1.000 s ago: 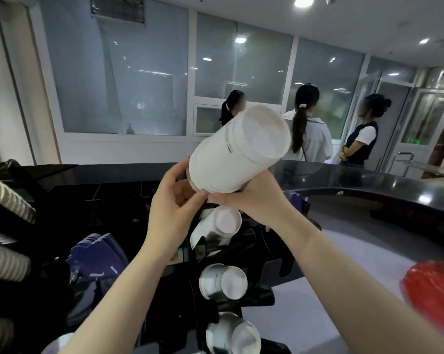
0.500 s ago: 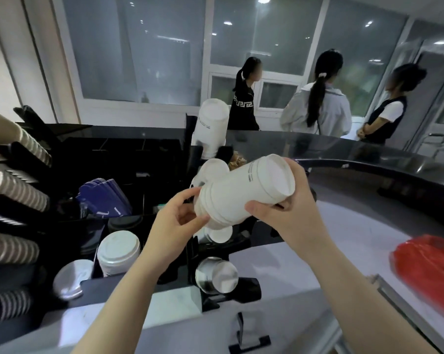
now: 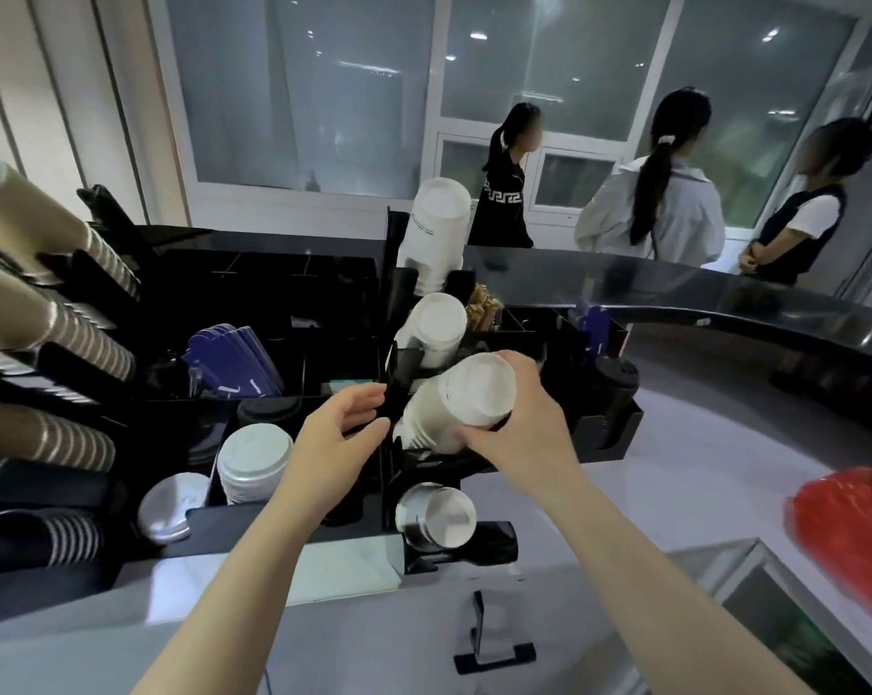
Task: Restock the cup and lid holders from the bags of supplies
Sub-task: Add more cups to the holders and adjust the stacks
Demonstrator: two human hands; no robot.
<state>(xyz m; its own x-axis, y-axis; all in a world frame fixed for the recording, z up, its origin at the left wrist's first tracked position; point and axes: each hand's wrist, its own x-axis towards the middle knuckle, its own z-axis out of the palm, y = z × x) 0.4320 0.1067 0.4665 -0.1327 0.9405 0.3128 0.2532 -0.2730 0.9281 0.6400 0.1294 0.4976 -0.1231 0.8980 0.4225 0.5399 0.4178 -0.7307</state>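
Note:
My right hand (image 3: 519, 433) grips a stack of white paper cups (image 3: 454, 403), tilted with the bases toward me, sitting in a slot of the black cup holder (image 3: 396, 353). My left hand (image 3: 341, 428) pinches the holder's black upright just left of that stack. More white cup stacks fill the slots above (image 3: 436, 326) and the top one (image 3: 431, 228); another stack (image 3: 436, 516) lies in the slot below. White lids (image 3: 253, 461) are stacked in a bin to the left.
Brown ribbed cups (image 3: 58, 318) stick out of a rack at far left. Blue sleeves (image 3: 236, 361), black lids (image 3: 268, 408) and a silver lid (image 3: 170, 506) sit in the organiser. A red bag (image 3: 850, 534) lies right on the white counter (image 3: 374, 639). Three people stand behind the dark bar.
My hands brought the white cup stack down from in front of me into the holder slot. My left hand left the stack's open end and took the holder's upright.

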